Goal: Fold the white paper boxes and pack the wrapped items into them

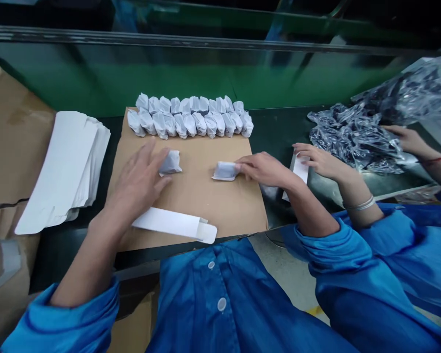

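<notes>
My left hand (137,176) has its fingers apart, slightly blurred, with a small white paper-wrapped packet (171,163) just beyond the fingertips. My right hand (262,169) pinches the right end of another wrapped packet (225,171) low over the cardboard sheet (238,211). Below my left wrist, a long white box (172,224) lies on the sheet, its flap end open to the right. Two rows of similar wrapped packets (189,123) stand along the sheet's far edge.
Flat white cartons (69,157) are stacked at the left, near brown cardboard (14,132). On the right, a co-worker's hand (325,162) holds a white box (300,169); their other hand (407,139) touches a heap of clear plastic bags (356,137). A green panel (279,81) runs behind.
</notes>
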A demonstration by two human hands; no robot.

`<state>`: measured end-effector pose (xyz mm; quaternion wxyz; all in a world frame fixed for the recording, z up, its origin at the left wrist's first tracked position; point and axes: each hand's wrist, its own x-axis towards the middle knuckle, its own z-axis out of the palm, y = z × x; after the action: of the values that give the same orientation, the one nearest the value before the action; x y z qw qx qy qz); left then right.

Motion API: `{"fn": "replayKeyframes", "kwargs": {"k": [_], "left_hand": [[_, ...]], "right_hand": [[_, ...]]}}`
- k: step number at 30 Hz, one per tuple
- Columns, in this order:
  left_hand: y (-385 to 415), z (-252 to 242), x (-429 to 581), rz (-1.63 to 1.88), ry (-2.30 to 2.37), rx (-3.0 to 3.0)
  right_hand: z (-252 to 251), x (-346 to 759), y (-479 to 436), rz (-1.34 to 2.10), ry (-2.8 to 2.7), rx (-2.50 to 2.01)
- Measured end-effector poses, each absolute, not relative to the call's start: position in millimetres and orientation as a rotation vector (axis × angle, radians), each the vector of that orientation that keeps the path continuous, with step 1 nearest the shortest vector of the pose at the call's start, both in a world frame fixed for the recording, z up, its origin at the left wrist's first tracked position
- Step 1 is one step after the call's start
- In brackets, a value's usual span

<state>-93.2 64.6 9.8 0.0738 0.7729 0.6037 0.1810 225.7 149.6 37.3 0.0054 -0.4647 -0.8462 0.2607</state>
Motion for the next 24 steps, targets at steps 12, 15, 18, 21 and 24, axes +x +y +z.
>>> {"fn": "replayKeyframes", "kwargs": {"k": [12,15,18,21,24], "left_hand": [[-10,-2,-60,0.261,1.768,2.484],[0,5,-45,0.198,1.676,2.523],[5,9,-37,0.17,1.502,2.576],[3,7,-37,0.238,1.406,2.579],[-3,5,-40,0.367,1.351,2.602]], "right_hand": [[15,210,134,0.216,-2.826,-1.227],[20,214,125,0.314,-2.817,-1.193],[26,217,110,0.501,-2.676,-1.196],[30,217,89,0.748,-2.581,-1.089],[25,209,74,0.892,-2.695,-0.825]]}}
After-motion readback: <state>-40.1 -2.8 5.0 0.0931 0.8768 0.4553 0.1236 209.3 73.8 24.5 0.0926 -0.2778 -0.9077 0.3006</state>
